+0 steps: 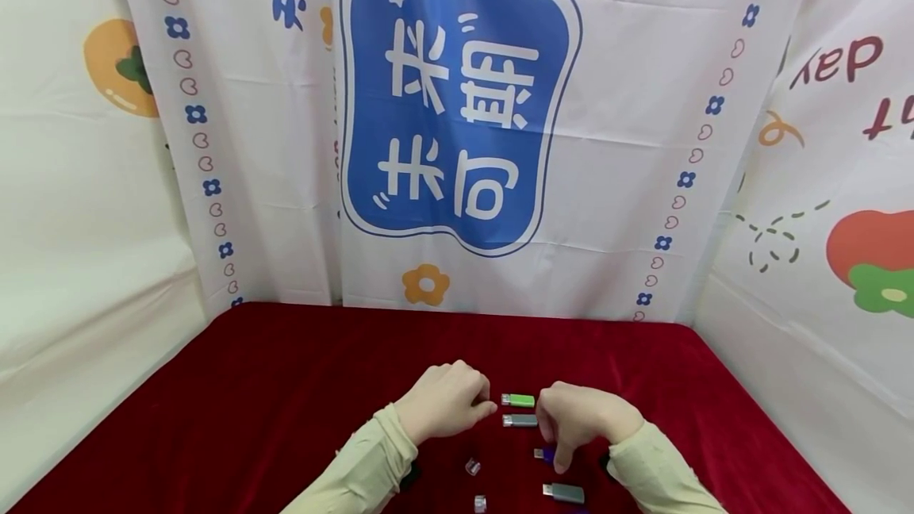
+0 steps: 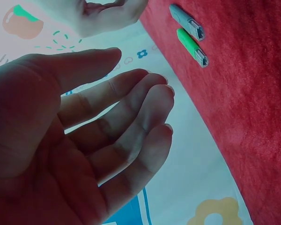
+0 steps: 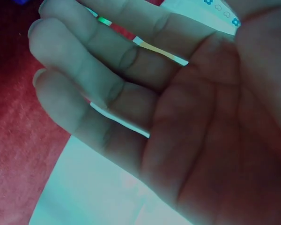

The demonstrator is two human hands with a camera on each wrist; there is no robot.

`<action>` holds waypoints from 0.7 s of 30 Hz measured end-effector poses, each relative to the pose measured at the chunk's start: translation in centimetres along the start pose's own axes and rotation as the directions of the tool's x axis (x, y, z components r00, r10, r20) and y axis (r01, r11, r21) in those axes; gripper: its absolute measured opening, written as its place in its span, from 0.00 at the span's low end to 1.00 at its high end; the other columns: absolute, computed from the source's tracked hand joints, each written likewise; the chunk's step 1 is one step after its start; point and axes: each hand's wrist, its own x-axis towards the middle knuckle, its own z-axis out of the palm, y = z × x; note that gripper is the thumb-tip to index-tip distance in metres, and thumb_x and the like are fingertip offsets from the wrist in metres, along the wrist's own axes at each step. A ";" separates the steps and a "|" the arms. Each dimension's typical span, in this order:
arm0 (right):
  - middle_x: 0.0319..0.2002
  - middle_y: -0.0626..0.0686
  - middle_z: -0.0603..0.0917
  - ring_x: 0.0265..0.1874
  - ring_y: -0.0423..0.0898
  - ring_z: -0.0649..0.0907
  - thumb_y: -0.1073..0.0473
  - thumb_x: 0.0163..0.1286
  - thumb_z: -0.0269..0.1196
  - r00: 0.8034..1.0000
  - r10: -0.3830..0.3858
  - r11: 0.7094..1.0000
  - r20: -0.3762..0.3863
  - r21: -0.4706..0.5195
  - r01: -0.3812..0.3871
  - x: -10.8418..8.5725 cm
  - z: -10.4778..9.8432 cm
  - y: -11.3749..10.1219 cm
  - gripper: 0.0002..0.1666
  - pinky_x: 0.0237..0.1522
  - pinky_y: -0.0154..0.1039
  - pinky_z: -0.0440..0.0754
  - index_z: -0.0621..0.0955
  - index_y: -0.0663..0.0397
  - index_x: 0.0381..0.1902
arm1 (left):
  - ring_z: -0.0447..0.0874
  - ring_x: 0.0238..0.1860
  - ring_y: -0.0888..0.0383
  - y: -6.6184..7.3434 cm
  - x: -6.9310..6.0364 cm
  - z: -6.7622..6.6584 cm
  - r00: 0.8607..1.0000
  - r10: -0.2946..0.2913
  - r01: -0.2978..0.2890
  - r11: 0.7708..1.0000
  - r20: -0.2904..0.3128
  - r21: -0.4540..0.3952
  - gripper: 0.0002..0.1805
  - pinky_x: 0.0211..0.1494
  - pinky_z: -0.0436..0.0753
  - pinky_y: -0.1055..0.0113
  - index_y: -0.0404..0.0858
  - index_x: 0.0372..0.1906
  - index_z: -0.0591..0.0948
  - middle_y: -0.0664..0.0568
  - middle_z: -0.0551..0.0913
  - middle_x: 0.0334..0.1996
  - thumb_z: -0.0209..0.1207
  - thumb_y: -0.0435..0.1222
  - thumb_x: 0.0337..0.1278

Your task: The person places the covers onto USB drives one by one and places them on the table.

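Note:
My left hand (image 1: pixel 451 398) hovers just left of a green USB stick (image 1: pixel 524 400) and a grey USB stick (image 1: pixel 524 420), both with clear caps on their ends. In the left wrist view its fingers are loosely bent, with nothing between them and the thumb. My right hand (image 1: pixel 577 420) reaches down over a purple USB stick (image 1: pixel 548 454), partly hiding it. The right wrist view shows relaxed fingers and a bare palm; the thumb tip is out of that view. Nearer the front lies an uncapped grey USB stick (image 1: pixel 567 493).
Two small clear caps, one tilted (image 1: pixel 473 466) and one farther forward (image 1: pixel 481 504), lie left of the sticks. Part of another purple-blue item (image 1: pixel 580 512) shows at the bottom edge. Red cloth (image 1: pixel 286 387) covers the table, with printed white curtains (image 1: pixel 628 101) around it.

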 end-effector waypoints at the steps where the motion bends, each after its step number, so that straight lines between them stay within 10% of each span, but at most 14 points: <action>1: 0.20 0.39 0.75 0.18 0.37 0.74 0.61 0.37 0.84 1.000 0.001 1.000 0.003 -0.006 -0.001 0.1 0.1 0.0 0.21 0.21 0.34 0.75 0.79 0.47 0.20 | 0.69 0.16 0.69 0.0 0.0 0.0 1.000 -0.001 0.001 1.000 0.001 -0.002 0.09 0.20 0.71 0.74 0.46 0.26 0.86 0.66 0.73 0.17 0.66 0.43 0.61; 21: 0.19 0.39 0.76 0.17 0.36 0.74 0.65 0.37 0.83 0.999 0.008 1.000 0.043 -0.027 -0.007 0.7 0.9 0.0 0.21 0.22 0.33 0.76 0.78 0.47 0.17 | 0.65 0.14 0.68 0.1 -0.1 -0.1 1.000 0.004 -0.004 1.000 0.006 0.005 0.12 0.18 0.69 0.74 0.47 0.22 0.84 0.65 0.69 0.13 0.66 0.43 0.61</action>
